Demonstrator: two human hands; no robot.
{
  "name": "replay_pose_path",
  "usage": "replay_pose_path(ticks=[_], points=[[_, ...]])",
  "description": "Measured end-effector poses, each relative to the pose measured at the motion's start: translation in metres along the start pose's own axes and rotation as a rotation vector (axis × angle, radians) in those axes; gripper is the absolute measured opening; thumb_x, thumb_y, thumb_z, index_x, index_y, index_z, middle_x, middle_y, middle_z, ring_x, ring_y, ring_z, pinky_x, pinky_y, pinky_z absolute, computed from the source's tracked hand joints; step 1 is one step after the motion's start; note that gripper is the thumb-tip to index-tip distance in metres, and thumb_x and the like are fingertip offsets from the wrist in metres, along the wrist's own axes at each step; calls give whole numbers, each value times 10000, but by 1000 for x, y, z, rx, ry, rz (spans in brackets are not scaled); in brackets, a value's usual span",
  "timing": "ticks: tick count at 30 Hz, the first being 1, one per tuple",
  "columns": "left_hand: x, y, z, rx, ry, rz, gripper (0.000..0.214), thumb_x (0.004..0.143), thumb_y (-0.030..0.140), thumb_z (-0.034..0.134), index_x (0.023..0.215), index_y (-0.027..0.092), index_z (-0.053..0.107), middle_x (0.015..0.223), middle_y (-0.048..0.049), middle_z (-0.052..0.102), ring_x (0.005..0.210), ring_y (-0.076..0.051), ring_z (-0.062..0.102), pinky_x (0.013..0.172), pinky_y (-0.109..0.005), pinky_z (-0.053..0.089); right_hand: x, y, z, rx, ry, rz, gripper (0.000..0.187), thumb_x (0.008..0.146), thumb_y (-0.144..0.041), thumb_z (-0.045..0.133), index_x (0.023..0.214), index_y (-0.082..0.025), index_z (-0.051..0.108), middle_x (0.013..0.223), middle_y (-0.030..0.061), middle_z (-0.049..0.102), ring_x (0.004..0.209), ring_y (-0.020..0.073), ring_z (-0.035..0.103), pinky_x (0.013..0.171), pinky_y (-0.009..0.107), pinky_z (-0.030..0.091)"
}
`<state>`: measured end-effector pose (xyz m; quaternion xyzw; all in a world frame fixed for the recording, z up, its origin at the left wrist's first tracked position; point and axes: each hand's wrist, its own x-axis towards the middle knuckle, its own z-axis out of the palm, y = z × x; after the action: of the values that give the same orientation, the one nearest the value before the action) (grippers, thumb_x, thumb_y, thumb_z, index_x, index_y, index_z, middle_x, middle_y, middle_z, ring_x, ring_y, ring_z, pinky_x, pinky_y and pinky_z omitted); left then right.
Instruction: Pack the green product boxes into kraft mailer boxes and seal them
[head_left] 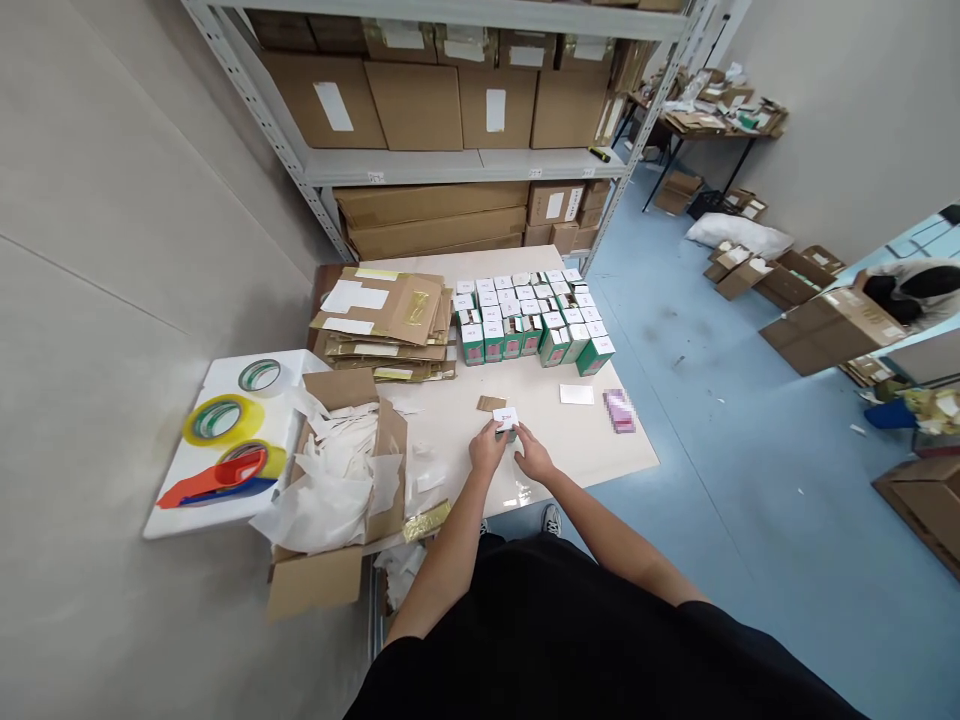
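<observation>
A small box with a white top (505, 415) stands near the front of the pale table (480, 390). My left hand (487, 447) grips its left side, and my right hand (533, 457) has its fingers closed against the right side. The lower part of the box is mostly hidden by my fingers. Just behind it lies a small brown cardboard piece (491, 403). Farther back, rows of green-and-white boxes (525, 310) stand close together, some with their tops raised. A white card (576, 394) and a blurred pink-purple stack (619, 411) lie to the right.
Flattened cartons (382, 310) are piled at the back left. An open carton of white paper (341, 480) sits left, beside tape rolls (217, 420) and an orange tape dispenser (217, 480) on a white surface. Shelving (450, 165) rises behind. Another person (919, 290) bends at the far right.
</observation>
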<state>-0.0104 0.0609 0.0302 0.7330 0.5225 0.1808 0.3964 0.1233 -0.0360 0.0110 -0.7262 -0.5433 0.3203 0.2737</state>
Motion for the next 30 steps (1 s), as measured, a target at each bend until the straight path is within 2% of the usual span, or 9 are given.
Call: replay_pose_path(ticks=[4,8,13,16,19,23,27,30], points=[[-1,2,2,151,-17,48,272,988,306,605,1238,271,705,1332,-66,715,1181,-251,675,977,-330,502,-1,-3,3,-12,17,54,812,843,-105,546,1621,-213,340,1704,132,286,1513,291,407,1203,498,421],[-1,0,2,161,-29,52,270,999,332,602,1234,274,721,1427,-79,658,1191,-258,680,982,-350,523,-3,0,8,32,37,83,813,824,-98,555,1605,-231,375,1695,114,316,1506,278,421,1200,486,431],[-2,-9,3,7,-69,108,365,948,199,628,1301,266,687,1521,-71,582,1350,-260,593,1095,-382,501,-5,7,14,147,81,104,853,768,-70,561,1585,-270,414,1641,72,427,1505,249,424,1222,480,406],[-2,-15,3,-147,-88,112,497,899,82,599,1366,248,640,1534,-68,571,1400,-246,554,1161,-408,461,-4,7,16,252,81,164,880,756,-99,578,1588,-315,393,1678,42,369,1489,253,446,1183,491,443],[-1,-20,1,-267,-113,52,562,863,27,567,1384,228,629,1544,-81,561,1389,-259,568,1168,-435,460,1,1,20,362,74,256,851,754,-133,579,1566,-331,423,1697,36,333,1446,267,502,1110,470,504],[2,-27,-13,-350,-112,-7,599,839,18,560,1397,224,630,1547,-87,558,1338,-265,614,1155,-432,472,13,-11,27,423,79,240,782,754,-162,581,1514,-330,510,1660,26,407,1406,264,542,1084,433,520],[5,-39,-38,-352,-67,-17,605,837,26,547,1406,214,629,1525,-92,580,1250,-274,670,1107,-442,513,32,-29,37,424,38,213,775,750,-172,578,1508,-326,530,1641,25,437,1375,269,570,1089,426,516],[10,-48,-58,-357,-20,-24,622,835,16,547,1414,228,621,1553,-78,553,1264,-267,661,1105,-425,520,51,-44,48,416,0,175,780,758,-174,565,1521,-331,518,1641,14,437,1389,270,561,1109,430,502]])
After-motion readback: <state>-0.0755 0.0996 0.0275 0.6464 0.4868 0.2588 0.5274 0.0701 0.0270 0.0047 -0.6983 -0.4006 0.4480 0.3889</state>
